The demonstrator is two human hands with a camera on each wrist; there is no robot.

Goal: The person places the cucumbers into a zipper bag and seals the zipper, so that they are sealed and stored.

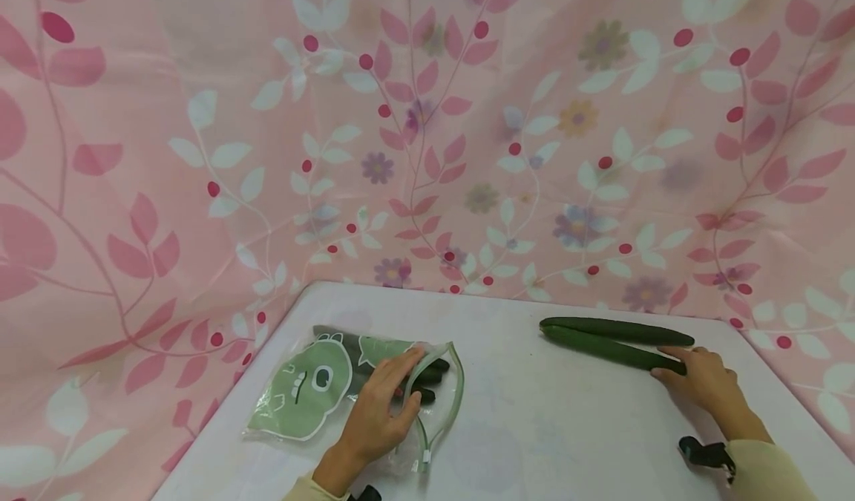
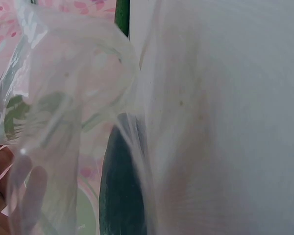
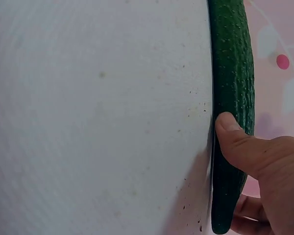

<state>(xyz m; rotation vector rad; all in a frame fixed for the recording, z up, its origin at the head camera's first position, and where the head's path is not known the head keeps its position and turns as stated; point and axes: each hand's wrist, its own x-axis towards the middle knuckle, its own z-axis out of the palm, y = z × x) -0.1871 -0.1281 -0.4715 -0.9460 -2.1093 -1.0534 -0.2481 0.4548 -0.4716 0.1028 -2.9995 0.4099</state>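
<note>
My right hand [image 1: 708,386] grips the right end of the nearer green cucumber [image 1: 611,349], thumb on its near side; in the right wrist view the thumb lies along the cucumber [image 3: 231,68]. Against it at the left tip lies a second cucumber [image 1: 617,330], angled slightly away. At the mouth of a clear zip bag [image 1: 320,390] with green cartoon prints, my left hand [image 1: 381,412] touches the plastic with fingers and thumb spread apart. Dark cucumber ends [image 1: 437,371] show inside the bag. The left wrist view has fingers [image 2: 36,188] behind clear plastic and a cucumber [image 2: 120,191].
A white-covered table [image 1: 508,412] carries everything. Behind it hangs a pink curtain [image 1: 441,189] with leaves and flowers. The bag's green zip edge [image 1: 459,390] stands spread at its right, with a small white slider [image 1: 426,456] near the front.
</note>
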